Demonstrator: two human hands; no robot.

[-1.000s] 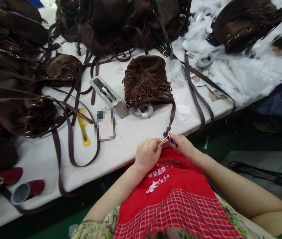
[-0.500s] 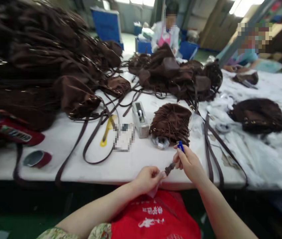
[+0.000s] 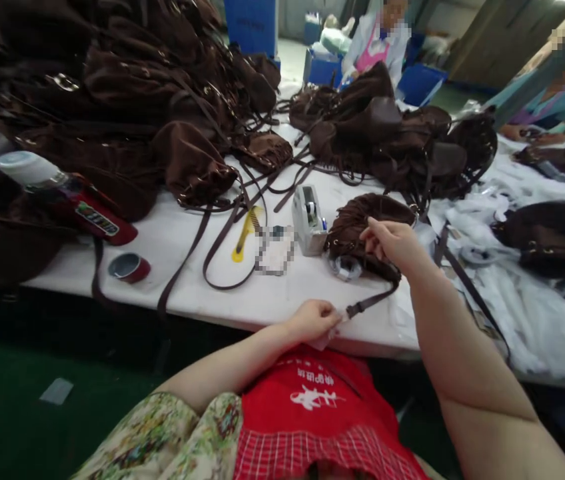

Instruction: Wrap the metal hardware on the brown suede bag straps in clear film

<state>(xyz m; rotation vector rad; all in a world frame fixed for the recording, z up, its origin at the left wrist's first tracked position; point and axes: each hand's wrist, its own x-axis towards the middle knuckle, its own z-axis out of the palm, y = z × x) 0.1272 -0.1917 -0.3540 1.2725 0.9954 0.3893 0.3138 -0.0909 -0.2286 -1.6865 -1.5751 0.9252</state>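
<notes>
My left hand (image 3: 315, 321) pinches the end of a dark brown strap (image 3: 370, 303) together with a scrap of clear plastic, at the table's front edge. The strap, with its small slider, runs right towards a brown fringed bag (image 3: 357, 217). Over that bag hovers my right hand (image 3: 395, 247), fingers loosely bent and no held thing visible; whether they touch the fringe I cannot tell. A small blue object, apparently the lighter (image 3: 324, 224), shows beside the grey tape dispenser (image 3: 307, 230). A roll of clear tape (image 3: 345, 267) lies against the bag's front.
Brown bags (image 3: 112, 120) are heaped at left, with more (image 3: 387, 133) at the back. A yellow comb (image 3: 245, 235), a red bottle (image 3: 87, 210) and a small cup (image 3: 130, 268) lie on the white table (image 3: 242, 307). White plastic (image 3: 537, 313) covers the right side. Two co-workers stand behind.
My right hand has moved up and away from the strap to above the bag, and the blue lighter has left it. My left hand keeps hold of the strap. The view has shifted.
</notes>
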